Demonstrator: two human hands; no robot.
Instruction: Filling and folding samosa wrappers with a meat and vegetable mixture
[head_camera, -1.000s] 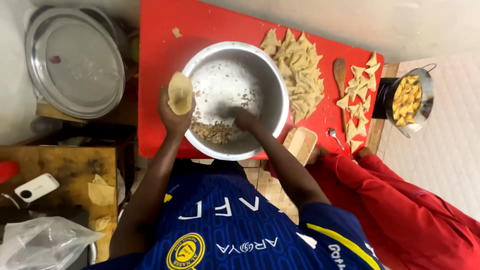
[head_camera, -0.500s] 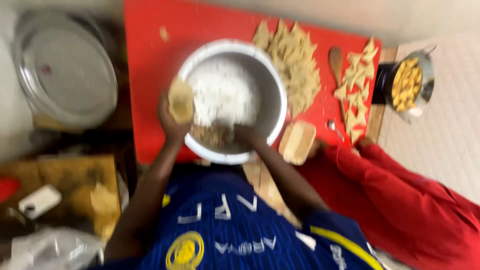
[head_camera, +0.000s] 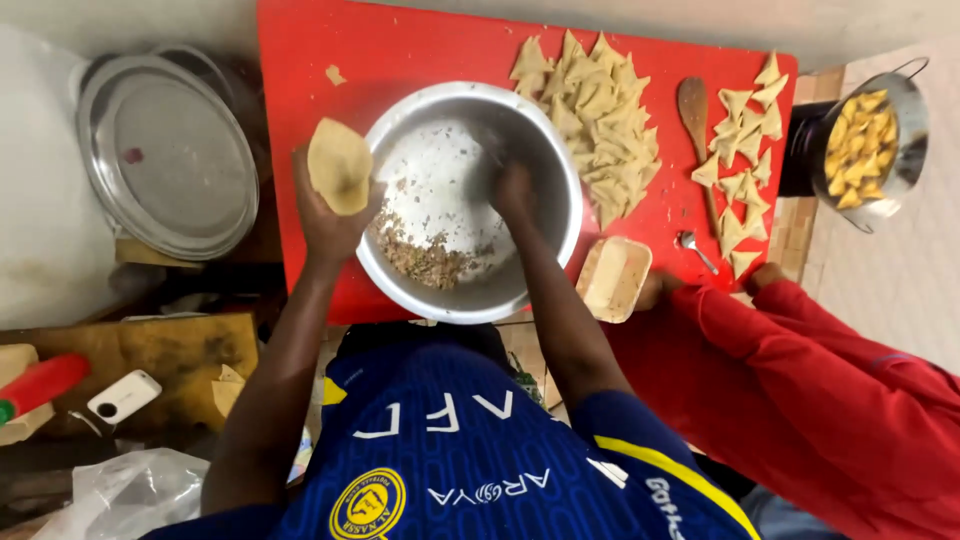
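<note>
Table (head_camera: 400, 45) is red, with the bowl (head_camera: 470, 200) in the middle. Compared to a moment ago, the right hand (head_camera: 512, 190) has gone from the filling (head_camera: 425, 258) at the near side to deeper in the bowl; can't tell if it's clenched. Left hand (head_camera: 335, 215), at the bowl's left rim, grips a dough cone (head_camera: 340, 165), raised a bit higher.

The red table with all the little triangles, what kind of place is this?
Probably a simple kitchen where snacks are made by hand: folded pastry triangles lie heaped on the red table, beside a metal bowl of filling.
</note>
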